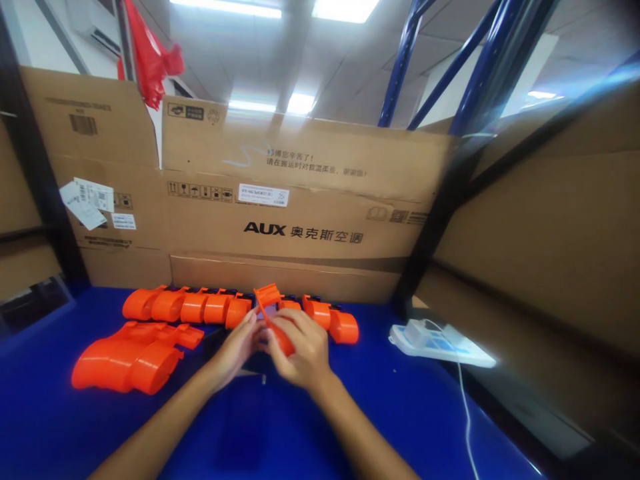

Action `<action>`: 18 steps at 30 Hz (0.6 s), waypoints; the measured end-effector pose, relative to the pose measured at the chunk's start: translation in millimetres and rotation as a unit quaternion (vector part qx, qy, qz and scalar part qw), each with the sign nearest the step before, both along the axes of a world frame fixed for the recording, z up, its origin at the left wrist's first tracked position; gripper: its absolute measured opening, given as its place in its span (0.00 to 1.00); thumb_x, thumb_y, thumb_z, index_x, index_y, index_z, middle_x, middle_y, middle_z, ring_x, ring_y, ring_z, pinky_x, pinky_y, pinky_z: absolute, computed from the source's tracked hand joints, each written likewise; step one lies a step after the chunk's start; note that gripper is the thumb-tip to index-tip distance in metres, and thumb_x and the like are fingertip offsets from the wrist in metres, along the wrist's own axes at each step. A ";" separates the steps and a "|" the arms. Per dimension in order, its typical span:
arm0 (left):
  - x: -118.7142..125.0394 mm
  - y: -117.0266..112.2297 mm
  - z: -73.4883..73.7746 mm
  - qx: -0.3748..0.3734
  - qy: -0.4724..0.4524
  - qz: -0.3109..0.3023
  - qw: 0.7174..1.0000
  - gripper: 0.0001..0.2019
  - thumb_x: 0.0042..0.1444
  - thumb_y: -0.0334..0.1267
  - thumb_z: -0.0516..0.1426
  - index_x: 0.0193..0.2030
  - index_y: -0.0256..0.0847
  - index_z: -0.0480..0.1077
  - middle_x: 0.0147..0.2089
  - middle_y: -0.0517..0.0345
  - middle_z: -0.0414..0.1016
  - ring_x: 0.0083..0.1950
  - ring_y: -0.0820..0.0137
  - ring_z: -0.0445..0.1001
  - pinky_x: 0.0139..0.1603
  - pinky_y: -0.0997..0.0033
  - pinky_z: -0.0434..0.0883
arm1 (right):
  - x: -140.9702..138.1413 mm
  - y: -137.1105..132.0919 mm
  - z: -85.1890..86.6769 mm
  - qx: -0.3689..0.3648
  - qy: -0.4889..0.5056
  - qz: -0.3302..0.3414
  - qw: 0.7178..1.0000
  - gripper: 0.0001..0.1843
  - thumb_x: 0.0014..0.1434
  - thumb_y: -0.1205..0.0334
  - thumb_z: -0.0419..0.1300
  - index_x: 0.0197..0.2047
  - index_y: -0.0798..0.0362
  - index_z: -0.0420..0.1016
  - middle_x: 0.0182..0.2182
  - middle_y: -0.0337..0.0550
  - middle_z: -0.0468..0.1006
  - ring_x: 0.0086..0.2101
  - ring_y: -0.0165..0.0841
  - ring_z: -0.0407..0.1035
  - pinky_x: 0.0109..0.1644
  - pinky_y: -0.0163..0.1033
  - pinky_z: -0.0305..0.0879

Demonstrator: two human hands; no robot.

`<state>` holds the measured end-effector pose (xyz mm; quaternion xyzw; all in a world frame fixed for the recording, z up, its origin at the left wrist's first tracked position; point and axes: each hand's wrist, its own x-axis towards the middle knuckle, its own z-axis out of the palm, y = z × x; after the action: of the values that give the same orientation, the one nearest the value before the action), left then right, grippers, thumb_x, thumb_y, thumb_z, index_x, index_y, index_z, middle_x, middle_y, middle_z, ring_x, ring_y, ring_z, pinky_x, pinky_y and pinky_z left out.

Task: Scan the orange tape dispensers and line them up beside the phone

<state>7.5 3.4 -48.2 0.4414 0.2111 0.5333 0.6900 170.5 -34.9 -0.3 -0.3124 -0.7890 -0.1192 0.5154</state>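
Observation:
An orange plastic part (268,294) with a flat arm and a curved body stands tilted between my two hands. Wrapped round its curved body from the right is my right hand (306,347). My left hand (234,351) closes on its left side, fingertips partly hidden behind it. Just beyond my hands, a row of similar orange curved parts (193,307) runs along the back of the table, with dark pieces at their upper edges. Nearer on the left lie several nested orange parts (120,360). Something dark lies beneath my hands, mostly covered.
The blue tabletop (360,413) ends at a tall cardboard sheet (305,207). To the right sits a white power strip (443,345) with a plug and a white cable (466,417) trailing toward me. Dark rack posts (425,243) flank the table; a red bag (150,60) hangs upper left.

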 end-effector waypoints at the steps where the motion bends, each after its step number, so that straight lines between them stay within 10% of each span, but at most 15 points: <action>1: 0.9 0.8 -1.5 -0.026 -0.007 0.015 1.000 0.24 0.56 0.53 0.63 0.56 0.45 0.71 0.44 0.52 0.80 0.41 0.63 0.78 0.40 0.66 0.71 | -4.5 0.3 -6.0 -0.011 -0.003 0.014 1.000 0.11 0.60 0.64 0.61 0.47 0.52 0.78 0.45 0.50 0.80 0.44 0.40 0.77 0.48 0.45 0.74; 7: -14.4 12.2 8.4 -0.093 -0.089 0.171 0.977 0.17 0.51 0.42 0.67 0.46 0.39 0.74 0.43 0.54 0.82 0.42 0.65 0.80 0.43 0.70 0.74 | -4.2 3.9 -15.8 -0.061 0.014 0.062 0.996 0.27 0.62 0.61 0.58 0.64 0.52 0.64 0.59 0.55 0.71 0.57 0.44 0.68 0.58 0.51 0.68; 12: -41.8 17.7 26.6 -0.075 -0.199 0.234 0.949 0.14 0.55 0.45 0.62 0.42 0.36 0.75 0.41 0.53 0.83 0.38 0.64 0.81 0.43 0.67 0.77 | -13.1 -7.6 -14.5 -0.261 -0.082 0.005 0.962 0.15 0.65 0.53 0.56 0.50 0.50 0.74 0.45 0.50 0.78 0.48 0.43 0.71 0.54 0.51 0.67; 18: -49.6 21.0 27.7 -0.080 -0.211 0.257 0.939 0.16 0.54 0.44 0.62 0.45 0.36 0.75 0.40 0.53 0.83 0.39 0.63 0.82 0.41 0.67 0.77 | -40.8 -30.9 -27.3 -0.478 -0.259 0.026 0.839 0.63 0.48 0.29 0.63 0.75 0.49 0.40 0.70 0.62 0.50 0.67 0.61 0.43 0.66 0.65 0.42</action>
<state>-42.1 24.4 -20.5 0.1923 0.2087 0.7551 0.5909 129.6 -65.8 -27.6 -0.4574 -0.8604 0.2095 0.0811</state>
